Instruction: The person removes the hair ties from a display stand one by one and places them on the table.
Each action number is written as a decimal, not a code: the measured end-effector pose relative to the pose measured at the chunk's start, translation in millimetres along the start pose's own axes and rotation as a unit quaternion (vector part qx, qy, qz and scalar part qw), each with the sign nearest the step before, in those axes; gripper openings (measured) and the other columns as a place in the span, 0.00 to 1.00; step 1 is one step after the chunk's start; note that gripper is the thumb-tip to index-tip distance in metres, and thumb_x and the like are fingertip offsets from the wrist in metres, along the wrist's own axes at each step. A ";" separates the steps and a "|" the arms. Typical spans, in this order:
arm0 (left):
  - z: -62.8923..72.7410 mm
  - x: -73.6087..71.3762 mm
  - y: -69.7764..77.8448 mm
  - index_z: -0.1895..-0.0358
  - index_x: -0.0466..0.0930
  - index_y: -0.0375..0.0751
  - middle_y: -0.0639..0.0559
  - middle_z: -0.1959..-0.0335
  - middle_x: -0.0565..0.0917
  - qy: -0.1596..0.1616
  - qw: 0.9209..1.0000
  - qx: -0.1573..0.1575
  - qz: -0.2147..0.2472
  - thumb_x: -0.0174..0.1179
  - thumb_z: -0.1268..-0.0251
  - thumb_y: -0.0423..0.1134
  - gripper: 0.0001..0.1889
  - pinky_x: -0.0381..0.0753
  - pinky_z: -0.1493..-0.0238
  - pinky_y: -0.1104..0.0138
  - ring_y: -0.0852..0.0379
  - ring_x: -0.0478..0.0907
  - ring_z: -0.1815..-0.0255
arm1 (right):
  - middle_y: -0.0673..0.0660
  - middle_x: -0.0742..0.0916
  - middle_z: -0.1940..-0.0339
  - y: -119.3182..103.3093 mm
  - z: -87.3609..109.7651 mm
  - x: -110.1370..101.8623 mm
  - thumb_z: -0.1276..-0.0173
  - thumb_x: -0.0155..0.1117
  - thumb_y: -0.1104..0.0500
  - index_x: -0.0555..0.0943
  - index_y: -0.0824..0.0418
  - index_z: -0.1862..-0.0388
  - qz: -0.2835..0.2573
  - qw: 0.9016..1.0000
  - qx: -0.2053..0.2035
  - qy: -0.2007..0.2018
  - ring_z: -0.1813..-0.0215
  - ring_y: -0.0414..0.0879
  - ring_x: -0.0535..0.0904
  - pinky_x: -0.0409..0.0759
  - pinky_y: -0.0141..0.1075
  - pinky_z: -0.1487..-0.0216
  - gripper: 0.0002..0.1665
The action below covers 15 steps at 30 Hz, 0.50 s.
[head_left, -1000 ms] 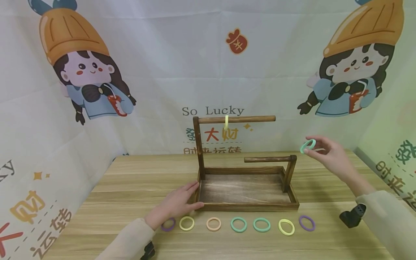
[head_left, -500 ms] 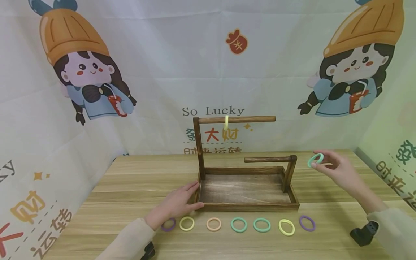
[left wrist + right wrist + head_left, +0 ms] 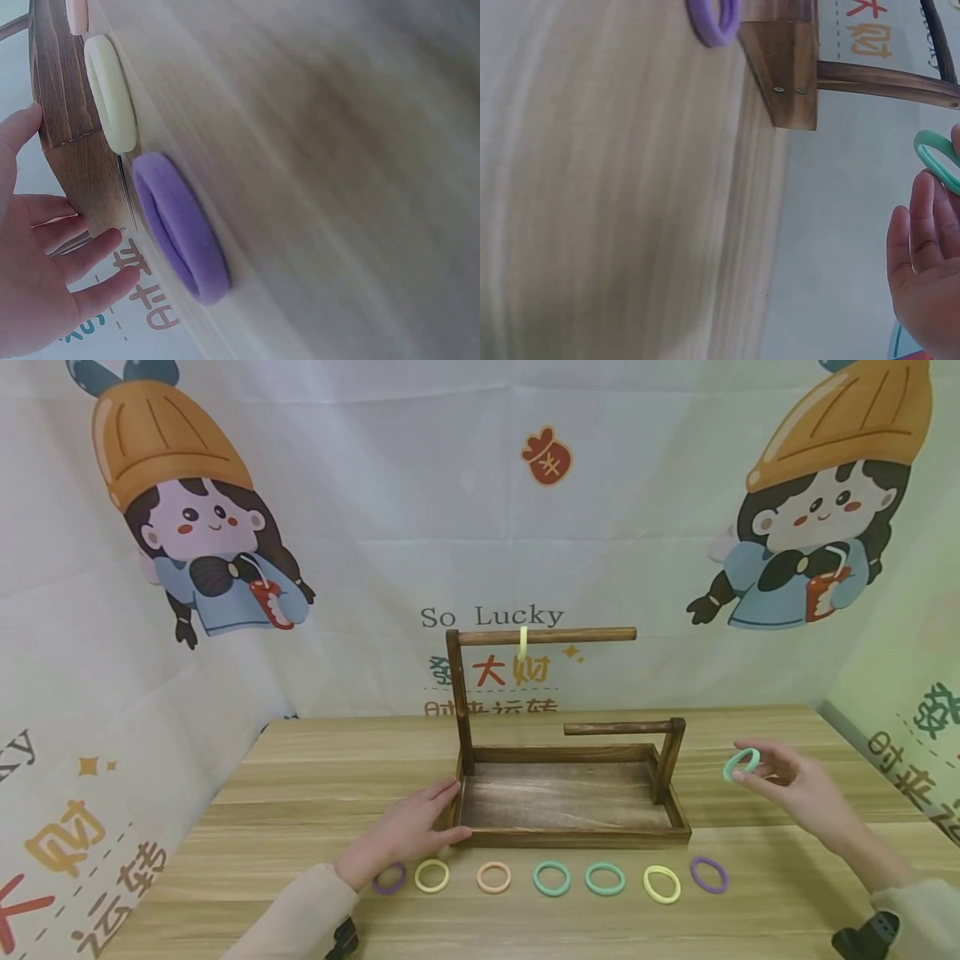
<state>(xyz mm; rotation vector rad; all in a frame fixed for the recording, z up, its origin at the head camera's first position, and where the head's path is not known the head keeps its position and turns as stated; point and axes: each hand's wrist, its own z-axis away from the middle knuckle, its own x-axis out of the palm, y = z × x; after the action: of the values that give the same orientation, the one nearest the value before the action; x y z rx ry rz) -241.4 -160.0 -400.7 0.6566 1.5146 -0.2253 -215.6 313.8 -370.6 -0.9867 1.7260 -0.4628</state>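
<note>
A mint-green hair tie (image 3: pixel 742 764) is pinched between the thumb and fingertips of my right hand (image 3: pixel 806 789), raised to the right of a dark wooden rack with a tray base (image 3: pixel 570 837). My left hand (image 3: pixel 405 827) rests on the rack's left end, thumb at the front wall, the other fingers along the side. In the left wrist view these fingers (image 3: pixel 90 259) are spread and fairly straight. One pale yellow hair tie (image 3: pixel 523 643) hangs on the rack's upper bar (image 3: pixel 585 634). Nothing hangs on the lower bar (image 3: pixel 615 727).
Several hair ties lie in a row before the rack: a purple one (image 3: pixel 708 875) at the right, then yellow (image 3: pixel 662 884), two green, orange (image 3: pixel 493 877), pale yellow (image 3: pixel 432 876), and another purple one (image 3: pixel 180 225) beside the left wrist. A printed cloth (image 3: pixel 375 527) stands behind the table.
My right hand has moved down and to the right with the green hair tie, away from the rack's right post. The left hand and the rack have stayed still.
</note>
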 end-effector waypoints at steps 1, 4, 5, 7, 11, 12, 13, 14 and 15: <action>0.0 -0.1 0.1 0.36 0.58 0.33 0.40 0.36 0.59 0.000 1.000 0.000 0.001 0.48 0.43 0.62 0.40 0.61 0.44 0.51 0.41 0.60 0.40 | 0.56 0.79 0.69 0.7 1.9 0.5 0.39 0.59 0.61 0.67 0.69 0.44 -0.001 1.000 0.000 -0.002 0.66 0.37 0.75 0.75 0.29 0.68 0.25; 0.0 -0.3 0.5 0.36 0.57 0.33 0.41 0.36 0.59 0.000 1.000 -0.002 0.003 0.48 0.43 0.62 0.40 0.61 0.44 0.50 0.41 0.59 0.40 | 0.57 0.80 0.69 2.7 7.3 2.4 0.39 0.59 0.62 0.67 0.71 0.45 -0.007 1.000 0.000 -0.010 0.68 0.39 0.76 0.76 0.30 0.69 0.25; 0.0 -0.4 0.5 0.36 0.57 0.33 0.41 0.36 0.59 0.000 1.000 -0.003 0.004 0.49 0.43 0.62 0.40 0.61 0.44 0.50 0.40 0.59 0.40 | 0.58 0.80 0.70 3.3 9.1 3.2 0.39 0.59 0.63 0.67 0.71 0.45 -0.009 1.000 -0.001 -0.013 0.68 0.39 0.76 0.76 0.31 0.69 0.25; 0.0 -0.4 0.8 0.36 0.57 0.33 0.40 0.36 0.59 0.001 1.000 -0.002 0.004 0.49 0.43 0.62 0.40 0.61 0.44 0.50 0.40 0.59 0.40 | 0.58 0.80 0.69 4.3 12.7 4.9 0.39 0.59 0.63 0.66 0.73 0.45 -0.008 1.000 -0.003 -0.018 0.68 0.40 0.76 0.76 0.31 0.70 0.25; 0.1 -0.3 1.0 0.36 0.57 0.32 0.40 0.36 0.59 0.001 1.000 0.000 0.005 0.49 0.43 0.61 0.40 0.61 0.43 0.51 0.40 0.59 0.40 | 0.58 0.80 0.69 6.7 19.4 8.4 0.39 0.59 0.63 0.66 0.73 0.45 -0.010 1.000 0.005 -0.027 0.69 0.43 0.77 0.76 0.32 0.70 0.25; 0.2 -0.2 0.9 0.36 0.57 0.33 0.40 0.36 0.59 0.001 1.000 0.000 0.006 0.49 0.43 0.61 0.40 0.61 0.43 0.51 0.40 0.59 0.40 | 0.58 0.80 0.69 7.2 21.0 9.1 0.39 0.59 0.63 0.66 0.72 0.45 -0.011 0.999 0.008 -0.030 0.69 0.44 0.77 0.76 0.32 0.69 0.25; 0.3 -0.2 0.8 0.36 0.57 0.33 0.40 0.36 0.59 0.001 1.000 0.000 0.007 0.49 0.43 0.61 0.40 0.61 0.43 0.51 0.40 0.59 0.40 | 0.58 0.80 0.69 7.3 22.5 9.7 0.39 0.59 0.63 0.66 0.72 0.44 -0.014 0.999 0.014 -0.033 0.69 0.44 0.77 0.76 0.32 0.70 0.25; 0.3 0.0 0.7 0.36 0.57 0.33 0.40 0.36 0.59 0.001 1.000 0.000 0.007 0.49 0.43 0.62 0.40 0.61 0.43 0.50 0.40 0.59 0.40 | 0.57 0.80 0.69 7.6 24.0 10.3 0.39 0.58 0.63 0.66 0.72 0.44 -0.016 0.999 0.018 -0.037 0.68 0.44 0.77 0.76 0.32 0.69 0.25; 0.2 0.1 0.5 0.36 0.57 0.33 0.40 0.36 0.59 0.001 1.000 0.000 0.007 0.49 0.43 0.62 0.40 0.61 0.43 0.50 0.40 0.59 0.40 | 0.56 0.80 0.68 7.9 25.3 10.9 0.39 0.58 0.63 0.66 0.72 0.44 -0.019 0.999 0.021 -0.040 0.68 0.44 0.77 0.76 0.33 0.70 0.25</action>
<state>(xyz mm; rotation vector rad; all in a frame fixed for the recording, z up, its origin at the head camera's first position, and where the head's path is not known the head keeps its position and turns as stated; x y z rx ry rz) -240.9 -159.6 -400.7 0.6676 1.5106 -0.2134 -196.9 313.6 -392.2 -0.9957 1.6215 -0.4759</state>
